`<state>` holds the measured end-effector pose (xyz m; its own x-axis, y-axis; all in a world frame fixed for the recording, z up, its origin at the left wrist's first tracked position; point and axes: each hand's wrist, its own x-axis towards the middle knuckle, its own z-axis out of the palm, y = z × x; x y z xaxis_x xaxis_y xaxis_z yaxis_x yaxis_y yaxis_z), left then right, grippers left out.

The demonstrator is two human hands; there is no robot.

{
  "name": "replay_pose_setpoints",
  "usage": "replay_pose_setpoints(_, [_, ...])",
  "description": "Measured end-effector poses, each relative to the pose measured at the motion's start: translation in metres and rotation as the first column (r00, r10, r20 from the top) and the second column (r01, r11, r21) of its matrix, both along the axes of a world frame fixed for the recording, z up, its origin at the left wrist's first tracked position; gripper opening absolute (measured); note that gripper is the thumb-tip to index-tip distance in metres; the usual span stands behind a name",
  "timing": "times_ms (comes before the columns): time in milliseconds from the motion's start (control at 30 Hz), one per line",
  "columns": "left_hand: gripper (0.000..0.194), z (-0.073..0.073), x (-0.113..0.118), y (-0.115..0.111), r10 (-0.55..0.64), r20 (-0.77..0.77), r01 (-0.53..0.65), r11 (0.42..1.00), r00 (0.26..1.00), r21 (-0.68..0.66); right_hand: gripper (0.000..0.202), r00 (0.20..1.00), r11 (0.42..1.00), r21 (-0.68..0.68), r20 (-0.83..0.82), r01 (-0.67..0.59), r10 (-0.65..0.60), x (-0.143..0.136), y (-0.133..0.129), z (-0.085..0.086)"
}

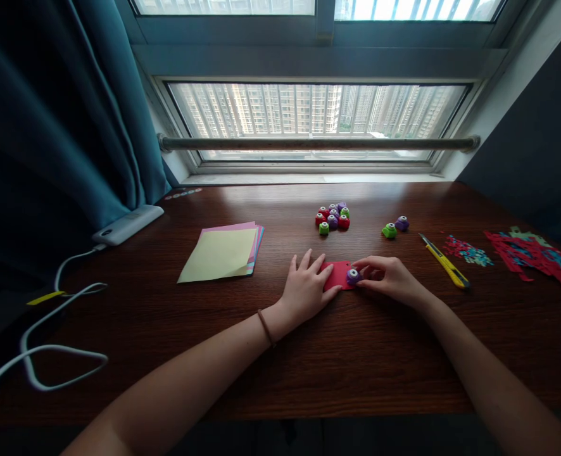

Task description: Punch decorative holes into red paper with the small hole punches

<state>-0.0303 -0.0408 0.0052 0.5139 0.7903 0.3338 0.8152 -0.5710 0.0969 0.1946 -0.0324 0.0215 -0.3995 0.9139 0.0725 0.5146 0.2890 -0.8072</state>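
Note:
A small red piece of paper (337, 275) lies on the table in front of me. My left hand (309, 286) rests flat with fingers spread, its fingertips over the paper's left part. At the paper's right edge sits a small purple craft punch (353, 276) with a white round top. The thumb and fingers of my right hand (389, 278) close on that punch from the right. Whether the paper is inside the punch's slot, I cannot tell. A green punch (389, 231) and another purple punch (402, 223) stand beyond my right hand.
Several red, purple and green punches (332, 218) cluster farther back. Left lies a stack of coloured paper (221, 254). To the right are a yellow utility knife (446, 262), small punched pieces (468, 249) and paper scraps (532, 253). A white power bank (128, 225) with cable sits far left.

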Motion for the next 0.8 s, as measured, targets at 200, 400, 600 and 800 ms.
replay_pose_setpoints(200, [0.046,0.0,0.0,0.0,-0.004,0.022,0.005,1.0,1.0,-0.015,0.039,1.0,1.0,-0.007,-0.008,0.007,-0.007,-0.002,0.0,0.001])
replay_pose_setpoints(400, [0.046,-0.001,0.0,0.0,0.002,0.027,-0.002,1.0,1.0,-0.021,0.041,1.0,1.0,-0.029,-0.021,0.0,-0.001,-0.001,0.001,-0.002])
replay_pose_setpoints(600, [0.055,0.006,0.001,0.0,-0.07,0.083,0.068,0.997,0.994,0.025,0.042,0.997,0.998,-0.042,-0.066,0.047,-0.05,0.001,0.003,0.0])
replay_pose_setpoints(800, [0.053,0.019,0.001,-0.007,-0.404,0.047,0.405,0.914,0.913,0.0,0.04,0.984,0.989,-0.019,-0.108,0.143,-0.145,0.001,0.003,0.002])
